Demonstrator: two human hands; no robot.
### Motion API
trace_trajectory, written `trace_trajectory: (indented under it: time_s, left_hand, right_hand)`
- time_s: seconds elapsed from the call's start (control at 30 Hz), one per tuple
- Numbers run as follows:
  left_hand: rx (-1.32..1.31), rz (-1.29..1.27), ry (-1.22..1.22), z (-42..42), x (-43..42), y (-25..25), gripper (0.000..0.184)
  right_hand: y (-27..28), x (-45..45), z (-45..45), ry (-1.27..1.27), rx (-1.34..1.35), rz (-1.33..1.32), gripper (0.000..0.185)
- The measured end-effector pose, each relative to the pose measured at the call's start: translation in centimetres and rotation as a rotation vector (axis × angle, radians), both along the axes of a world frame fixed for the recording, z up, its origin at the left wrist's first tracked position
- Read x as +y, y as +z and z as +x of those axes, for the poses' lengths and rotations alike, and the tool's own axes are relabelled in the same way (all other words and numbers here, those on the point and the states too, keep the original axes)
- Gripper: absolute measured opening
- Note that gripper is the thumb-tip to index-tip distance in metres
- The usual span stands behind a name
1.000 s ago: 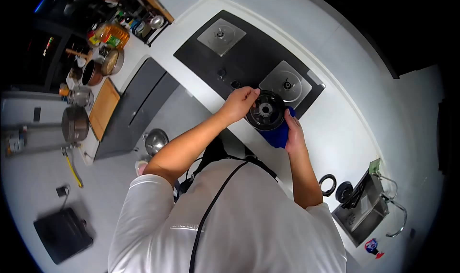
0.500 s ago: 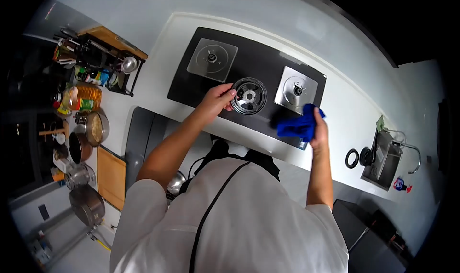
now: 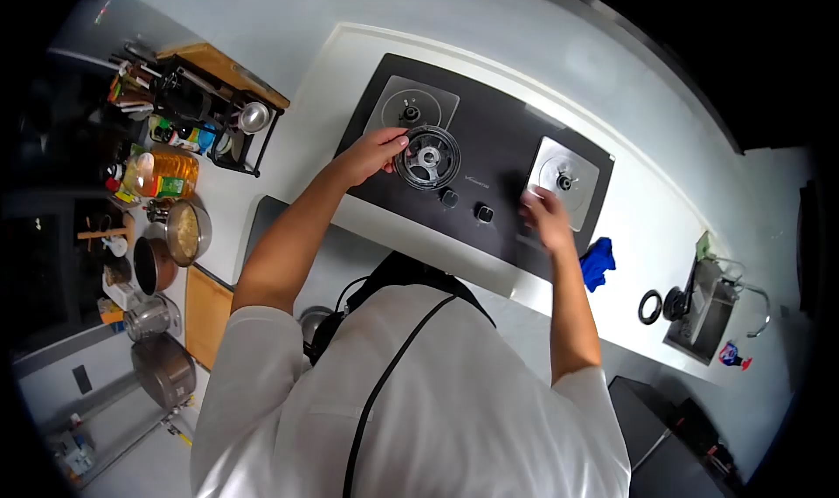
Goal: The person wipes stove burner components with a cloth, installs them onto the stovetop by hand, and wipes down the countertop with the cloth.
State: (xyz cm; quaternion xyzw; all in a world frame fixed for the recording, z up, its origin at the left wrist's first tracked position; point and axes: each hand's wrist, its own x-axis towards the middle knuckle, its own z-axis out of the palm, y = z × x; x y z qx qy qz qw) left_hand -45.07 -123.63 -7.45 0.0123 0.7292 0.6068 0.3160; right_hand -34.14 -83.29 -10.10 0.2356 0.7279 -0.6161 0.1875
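Observation:
My left hand [image 3: 377, 155] grips the left edge of a round metal burner head [image 3: 427, 157] with spokes. It is held over the front left of the dark gas hob [image 3: 489, 118], overlapping the square metal plate of the left burner [image 3: 415, 105]. My right hand [image 3: 549, 216] is over the hob's right side, by the front edge of the right burner [image 3: 564, 176]. Its fingers are a little blurred and look apart, with nothing visible in them. A crumpled blue cloth [image 3: 598, 264] lies on the white counter just right of the hob.
Two control knobs [image 3: 484, 212] sit at the hob's front. A black ring [image 3: 649, 307] lies on the counter beside the sink [image 3: 703, 314]. To the left stand a rack [image 3: 236, 131] with utensils, an oil bottle [image 3: 170, 175], pots and a wooden board [image 3: 207, 314].
My right hand has let go of the blue cloth, now on the counter right of the hob, and moved over the right burner. My left hand still holds the burner head, now further left.

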Motion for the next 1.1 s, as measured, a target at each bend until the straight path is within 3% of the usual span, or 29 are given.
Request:
trace_trajectory:
  time_s: [0.03,0.1,0.27,0.5,0.67,1.1]
  left_hand:
    - [-0.003,-0.024,-0.024,-0.2,-0.1,-0.1,0.043]
    - [-0.005,-0.06,-0.068,-0.7,-0.5,-0.6,0.044]
    - [0.01,-0.138,-0.014,-3.0,-1.6,-2.3,0.039]
    - [-0.041,-0.01,0.327,-8.4,-3.1,-7.4,0.035]
    - [-0.017,-0.001,0.351,-11.3,-4.7,-10.4,0.031]
    - [-0.079,-0.014,0.235,-15.5,-5.4,-14.3,0.032]
  right_hand:
    - [-1.2,-3.1,-1.3,0.109,0.019,-0.171,0.053]
    - [-2.0,-8.6,-3.6,0.25,0.056,-0.273,0.056]
    - [-4.0,-14.2,-7.3,0.164,0.005,-0.465,0.022]
    - [-7.4,-17.7,-13.2,0.001,-0.013,-0.406,0.02]
    - [-8.9,-20.0,-16.3,-0.051,-0.019,-0.278,0.031]
    - [-10.4,-21.7,-18.4,-0.069,-0.078,-0.128,0.033]
